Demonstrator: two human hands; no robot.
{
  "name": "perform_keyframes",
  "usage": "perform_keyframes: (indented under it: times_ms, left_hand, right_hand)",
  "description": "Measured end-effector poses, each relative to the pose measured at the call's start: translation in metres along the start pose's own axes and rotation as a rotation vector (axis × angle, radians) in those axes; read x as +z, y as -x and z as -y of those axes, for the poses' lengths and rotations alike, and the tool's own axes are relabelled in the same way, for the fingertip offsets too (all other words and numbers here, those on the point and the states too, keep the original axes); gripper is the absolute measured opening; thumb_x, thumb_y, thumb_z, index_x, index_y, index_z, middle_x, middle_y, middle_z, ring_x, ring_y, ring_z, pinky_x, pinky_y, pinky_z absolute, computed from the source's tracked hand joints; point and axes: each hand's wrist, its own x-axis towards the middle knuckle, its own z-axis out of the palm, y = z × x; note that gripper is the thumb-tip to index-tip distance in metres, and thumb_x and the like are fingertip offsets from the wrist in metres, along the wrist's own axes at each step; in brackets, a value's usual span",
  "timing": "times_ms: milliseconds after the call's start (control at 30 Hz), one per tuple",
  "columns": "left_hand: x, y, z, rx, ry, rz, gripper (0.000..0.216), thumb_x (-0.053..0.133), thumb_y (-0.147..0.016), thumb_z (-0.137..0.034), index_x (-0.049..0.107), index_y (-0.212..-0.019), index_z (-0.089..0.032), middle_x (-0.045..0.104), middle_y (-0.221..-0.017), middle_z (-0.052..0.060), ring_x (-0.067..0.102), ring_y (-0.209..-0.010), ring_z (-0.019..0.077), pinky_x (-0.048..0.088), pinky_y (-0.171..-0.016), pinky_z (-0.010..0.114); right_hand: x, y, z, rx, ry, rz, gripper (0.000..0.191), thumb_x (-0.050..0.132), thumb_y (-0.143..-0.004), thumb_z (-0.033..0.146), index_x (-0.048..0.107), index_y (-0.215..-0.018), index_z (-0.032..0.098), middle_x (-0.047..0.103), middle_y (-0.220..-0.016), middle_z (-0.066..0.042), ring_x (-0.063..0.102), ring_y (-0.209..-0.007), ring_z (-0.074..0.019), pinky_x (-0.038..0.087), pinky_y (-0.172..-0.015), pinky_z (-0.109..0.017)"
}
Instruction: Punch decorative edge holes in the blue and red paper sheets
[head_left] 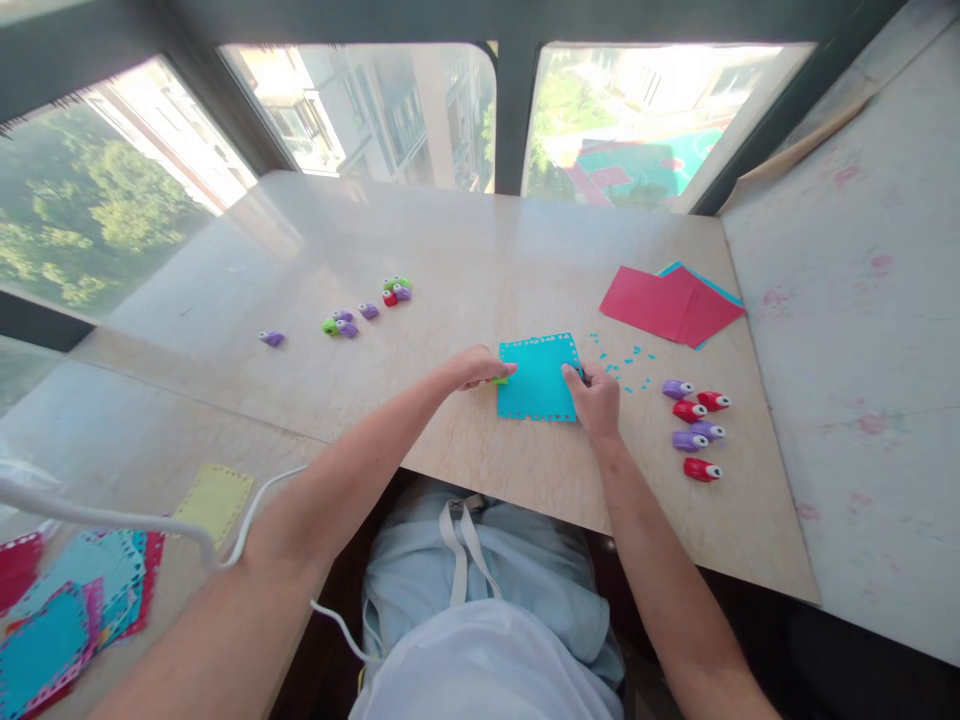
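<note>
Hands first: the left hand (pixel 480 366) rests on the left edge of a blue sheet (pixel 536 378), fingers curled, with a bit of green showing beneath it, apparently a small punch, though too little shows to be sure. The right hand (pixel 596 398) is closed over the sheet's right edge, pinching something dark there, likely another punch; what exactly it grips is hidden. The sheet lies flat on the table (pixel 450 260), just ahead of the person, with punched holes already along its top and right edges.

Judging from that, clean edging calls for keeping the sheet pinned flat with the left hand, sliding the paper fully into the slot, and spacing each press evenly with the last hole.

Blue chips (pixel 626 365) lie scattered just beyond the right hand. Red and purple punches (pixel 696 428) sit near to the right, red sheets (pixel 667 305) farther back, more punches (pixel 360 312) well apart to the left.
</note>
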Motion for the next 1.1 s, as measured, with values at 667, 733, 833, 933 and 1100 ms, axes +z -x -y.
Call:
perform_keyframes:
  times_ms: [667, 733, 833, 933, 1100]
  left_hand:
    - [-0.021, 0.020, -0.004, 0.077, 0.156, -0.062, 0.043, 0.070, -0.074, -0.047, 0.047, -0.053, -0.019, 0.028, -0.045, -0.004, 0.026, -0.042, 0.0089, 0.017, -0.048, 0.028]
    - [-0.020, 0.018, 0.000, 0.078, 0.161, -0.048, 0.041, 0.070, -0.074, -0.044, 0.046, -0.052, -0.019, 0.028, -0.045, -0.004, 0.026, -0.041, 0.0087, 0.017, -0.048, 0.028]
    - [-0.019, 0.014, 0.009, 0.104, 0.185, -0.028, 0.038, 0.068, -0.074, -0.041, 0.046, -0.053, -0.020, 0.026, -0.045, -0.005, 0.025, -0.041, 0.0083, 0.015, -0.048, 0.027]
    - [-0.019, 0.009, 0.018, 0.183, 0.265, 0.025, 0.032, 0.065, -0.075, -0.037, 0.048, -0.055, -0.019, 0.027, -0.045, -0.005, 0.023, -0.040, 0.0076, 0.013, -0.047, 0.026]
    - [-0.013, -0.001, 0.032, 0.355, 0.371, 0.003, 0.026, 0.060, -0.079, -0.036, 0.052, -0.062, -0.019, 0.029, -0.047, -0.006, 0.024, -0.041, 0.0073, 0.016, -0.044, 0.023]
  right_hand:
    - [0.002, 0.000, -0.004, -0.033, 0.013, 0.004, 0.035, 0.048, -0.083, 0.050, 0.047, -0.063, 0.021, 0.036, -0.059, 0.005, 0.035, -0.059, -0.0125, 0.029, -0.058, -0.027]
    - [0.002, 0.000, -0.004, -0.033, 0.006, 0.006, 0.035, 0.048, -0.084, 0.049, 0.046, -0.063, 0.021, 0.035, -0.059, 0.005, 0.034, -0.059, -0.0123, 0.029, -0.058, -0.026]
    - [0.002, 0.000, -0.004, -0.026, 0.000, 0.007, 0.035, 0.049, -0.084, 0.049, 0.046, -0.063, 0.021, 0.034, -0.059, 0.005, 0.033, -0.058, -0.0120, 0.028, -0.058, -0.026]
    - [0.002, 0.000, -0.004, -0.023, 0.001, 0.013, 0.034, 0.049, -0.083, 0.049, 0.050, -0.065, 0.020, 0.036, -0.059, 0.005, 0.034, -0.058, -0.0121, 0.029, -0.059, -0.026]
    - [0.001, 0.001, -0.003, -0.033, 0.015, 0.009, 0.035, 0.048, -0.084, 0.049, 0.052, -0.066, 0.020, 0.040, -0.060, 0.004, 0.037, -0.060, -0.0128, 0.031, -0.059, -0.026]
